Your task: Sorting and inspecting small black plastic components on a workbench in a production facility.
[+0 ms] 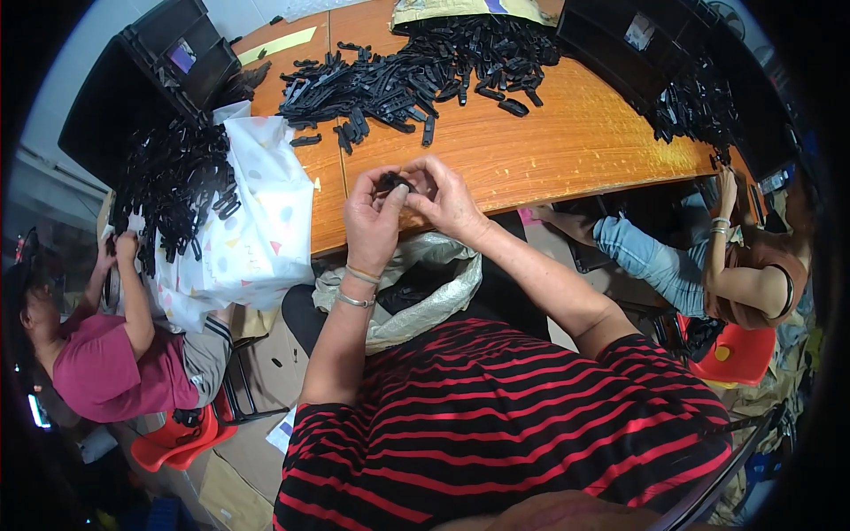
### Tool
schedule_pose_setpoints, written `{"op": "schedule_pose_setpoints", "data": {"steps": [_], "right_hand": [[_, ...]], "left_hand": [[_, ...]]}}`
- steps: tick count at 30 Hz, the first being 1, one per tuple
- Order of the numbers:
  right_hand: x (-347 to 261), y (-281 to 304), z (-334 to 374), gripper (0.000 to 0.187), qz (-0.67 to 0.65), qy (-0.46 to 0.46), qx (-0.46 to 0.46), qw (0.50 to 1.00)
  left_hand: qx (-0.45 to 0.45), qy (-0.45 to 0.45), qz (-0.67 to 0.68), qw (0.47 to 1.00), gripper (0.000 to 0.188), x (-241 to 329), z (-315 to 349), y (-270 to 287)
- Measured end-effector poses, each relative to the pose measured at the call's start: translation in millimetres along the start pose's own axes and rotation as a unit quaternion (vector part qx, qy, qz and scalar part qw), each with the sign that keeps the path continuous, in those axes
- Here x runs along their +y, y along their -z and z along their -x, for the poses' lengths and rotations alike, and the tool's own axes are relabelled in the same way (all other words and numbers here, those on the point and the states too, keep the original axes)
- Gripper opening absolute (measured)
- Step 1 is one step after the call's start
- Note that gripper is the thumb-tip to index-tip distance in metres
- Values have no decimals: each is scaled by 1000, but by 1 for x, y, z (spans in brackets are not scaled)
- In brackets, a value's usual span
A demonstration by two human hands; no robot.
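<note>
Both my hands meet in front of me, just above the near edge of the wooden table. My left hand [371,211] is closed, thumb and fingers gripping a small black plastic part [392,182]. My right hand [445,202] curls in from the other side, its thumb and fingers pressed at the same part. Fingers cover much of the part, so its full shape is hidden. Below my hands an open woven sack [460,281] rests at my lap, with dark contents inside. Beyond them a large pile of black plastic parts [390,84] spreads over the table [531,146].
Black crates [177,57] stand at the far left, and another black crate [611,40] at the far right. A white patterned sheet [266,186] drapes over the left edge under more black parts. Co-workers sit at left [119,376] and right [753,279], on red stools.
</note>
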State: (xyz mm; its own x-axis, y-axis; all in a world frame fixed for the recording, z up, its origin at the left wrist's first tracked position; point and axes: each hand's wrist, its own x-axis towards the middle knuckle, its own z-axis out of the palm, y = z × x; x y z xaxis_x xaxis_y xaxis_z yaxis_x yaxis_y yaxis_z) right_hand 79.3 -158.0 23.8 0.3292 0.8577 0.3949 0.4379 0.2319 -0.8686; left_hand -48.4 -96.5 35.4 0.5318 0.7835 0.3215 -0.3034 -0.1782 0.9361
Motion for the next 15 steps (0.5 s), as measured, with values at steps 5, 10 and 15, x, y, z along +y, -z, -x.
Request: {"op": "schedule_pose_setpoints", "data": {"steps": [5,10,15], "right_hand": [[8,-3,9,37,14,-80,-57,995],[-4,1,29,37,-94,-162,-97,977],[10,-8,57,38,198,25,-201,959]], "left_hand": [[-58,63,-73,994,11,8,6,3],[-97,-69,-293,949,12,4,-5,26],[-52,19,-212,976,17,-9,-49,-1]]}}
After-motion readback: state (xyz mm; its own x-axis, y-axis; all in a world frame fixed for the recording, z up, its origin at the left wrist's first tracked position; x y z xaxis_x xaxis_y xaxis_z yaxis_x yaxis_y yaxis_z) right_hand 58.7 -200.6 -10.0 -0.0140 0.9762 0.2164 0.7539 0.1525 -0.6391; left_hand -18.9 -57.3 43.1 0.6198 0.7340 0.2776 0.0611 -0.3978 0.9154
